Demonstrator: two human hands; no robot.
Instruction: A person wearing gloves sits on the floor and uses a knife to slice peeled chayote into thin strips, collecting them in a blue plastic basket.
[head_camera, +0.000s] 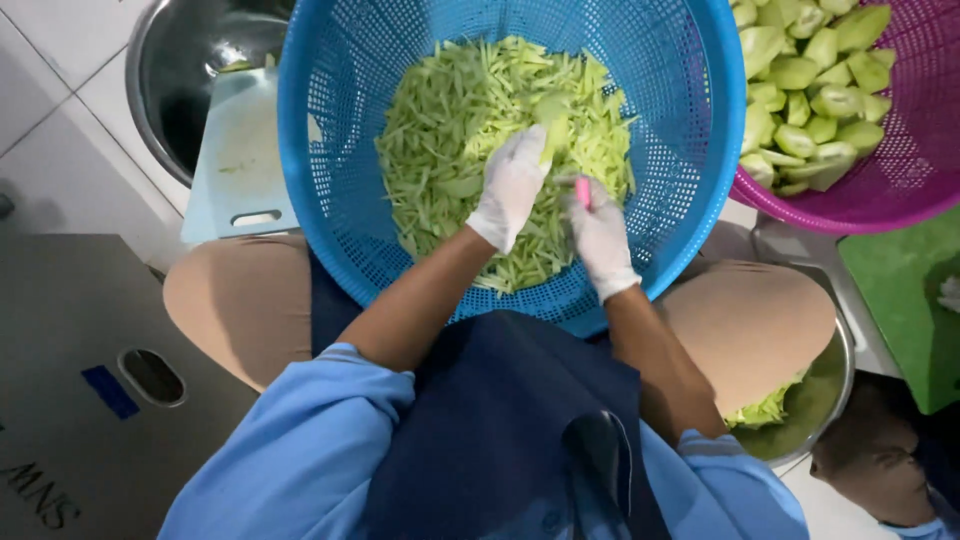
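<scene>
Pink tool (582, 190) mostly hidden in right hand (603, 238); purple basket (905, 170) cut off.

Gloved hands (555, 205) shred green fruit (551, 120) over blue basket (330, 150).

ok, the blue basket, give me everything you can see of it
The blue basket is a round perforated plastic colander with a solid rim. It rests upright on the seated person's lap and holds a heap of pale green fruit strips. The gloved left hand and right hand work above the heap. A purple basket sits beside its right rim; contact unclear.
</scene>
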